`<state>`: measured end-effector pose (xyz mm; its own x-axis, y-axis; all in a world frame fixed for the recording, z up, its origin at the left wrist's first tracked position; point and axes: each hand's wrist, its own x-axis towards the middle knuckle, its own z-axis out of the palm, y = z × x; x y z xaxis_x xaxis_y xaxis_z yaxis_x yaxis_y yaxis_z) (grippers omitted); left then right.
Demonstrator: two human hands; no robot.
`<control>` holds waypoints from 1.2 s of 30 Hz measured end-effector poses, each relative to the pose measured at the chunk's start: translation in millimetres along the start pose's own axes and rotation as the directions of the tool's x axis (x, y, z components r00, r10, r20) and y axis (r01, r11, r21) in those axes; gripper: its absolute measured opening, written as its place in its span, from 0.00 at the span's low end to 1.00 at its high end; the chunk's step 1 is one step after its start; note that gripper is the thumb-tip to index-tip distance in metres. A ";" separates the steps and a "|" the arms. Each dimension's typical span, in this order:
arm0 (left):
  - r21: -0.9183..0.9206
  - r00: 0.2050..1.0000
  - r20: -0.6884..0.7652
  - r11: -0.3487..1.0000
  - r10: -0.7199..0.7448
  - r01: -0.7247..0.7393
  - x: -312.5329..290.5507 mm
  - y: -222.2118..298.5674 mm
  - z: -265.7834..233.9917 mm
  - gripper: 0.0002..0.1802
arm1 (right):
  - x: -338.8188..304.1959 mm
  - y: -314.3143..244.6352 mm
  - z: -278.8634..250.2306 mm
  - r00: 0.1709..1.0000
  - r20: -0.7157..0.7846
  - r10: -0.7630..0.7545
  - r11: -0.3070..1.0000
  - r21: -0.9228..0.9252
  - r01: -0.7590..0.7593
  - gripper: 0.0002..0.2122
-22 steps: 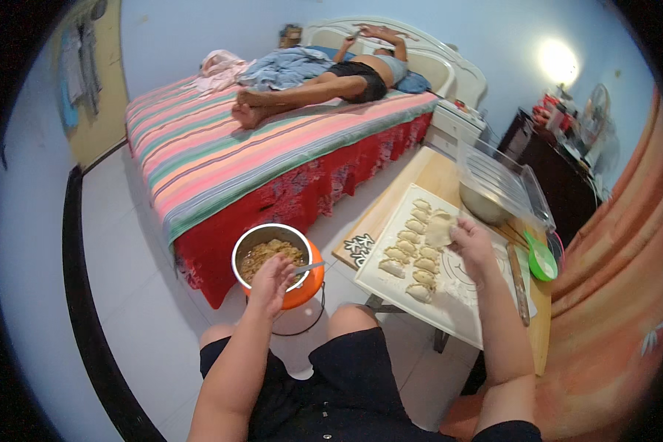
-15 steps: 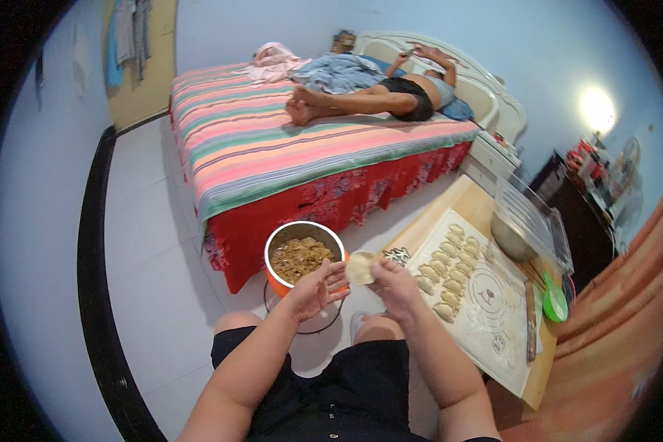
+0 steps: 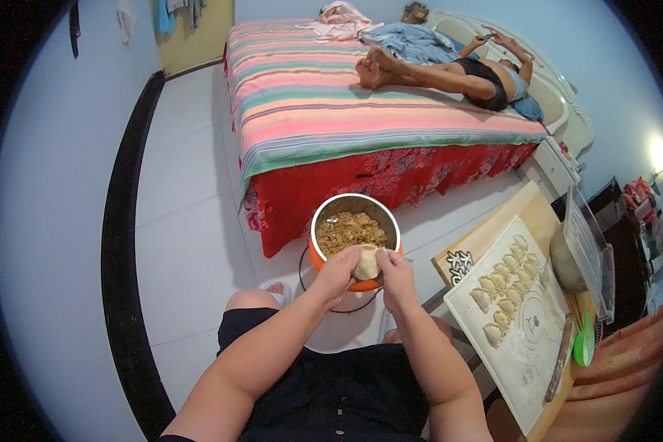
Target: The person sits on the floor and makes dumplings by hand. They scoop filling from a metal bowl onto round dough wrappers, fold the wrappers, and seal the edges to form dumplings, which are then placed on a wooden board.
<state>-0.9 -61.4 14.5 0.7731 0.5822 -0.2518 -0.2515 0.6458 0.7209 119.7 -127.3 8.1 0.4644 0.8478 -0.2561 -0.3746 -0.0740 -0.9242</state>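
A round, pale dough wrapper (image 3: 367,263) is held at its two sides between my hands. My left hand (image 3: 337,275) pinches its left edge and my right hand (image 3: 398,277) grips the right one. Just beyond and below them stands an orange pot (image 3: 366,286) with a steel rim. Brownish minced filling (image 3: 352,230) lies inside the pot, partly hidden by the wrapper and my fingers. Whether any filling sits on the wrapper cannot be made out.
To the right, a wooden table bears a white mat (image 3: 510,384) with rows of dumplings (image 3: 507,289), a rolling pin (image 3: 559,359), a green scoop (image 3: 584,343), a metal bowl (image 3: 566,261) and a clear plastic box (image 3: 601,247). Ahead, a person (image 3: 449,78) lies on a striped bed (image 3: 331,110).
My left hand, open beside the wrapper before, now grips it together with my right. Both hands have come to the pot's near rim. The view has shifted, moving the scene sideways.
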 end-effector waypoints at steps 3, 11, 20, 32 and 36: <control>-0.038 0.997 -0.074 0.999 -0.038 0.036 14.1 1.5 -6.2 0.21 | 10.0 0.2 -6.7 0.995 0.075 0.062 0.993 0.092 -0.069 0.13; 0.167 0.994 -0.107 0.985 -0.024 0.042 38.0 -9.8 -18.9 0.20 | 23.9 -0.8 -7.9 0.990 0.092 -0.109 0.866 -0.479 0.140 0.11; 0.010 0.990 -0.102 0.995 -0.098 0.100 56.3 -12.8 -20.5 0.19 | 36.0 14.5 -19.7 0.975 0.009 -0.220 0.853 -0.483 0.197 0.11; -0.350 0.953 -0.288 0.915 0.097 -0.199 64.4 45.3 -64.7 0.17 | 59.2 32.1 -94.1 0.824 -0.218 -0.523 0.395 -0.919 0.008 0.27; -0.323 0.953 -0.290 0.928 0.092 -0.188 60.7 48.4 -64.7 0.17 | 60.0 19.1 -89.3 0.976 -0.220 0.006 0.756 -0.637 -0.148 0.18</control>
<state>-3.8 37.1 -7.7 0.5444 0.7574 -0.3604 -0.5667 0.6489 0.5078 212.0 -124.7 -50.1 0.6269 0.7114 -0.3177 0.1592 -0.5162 -0.8416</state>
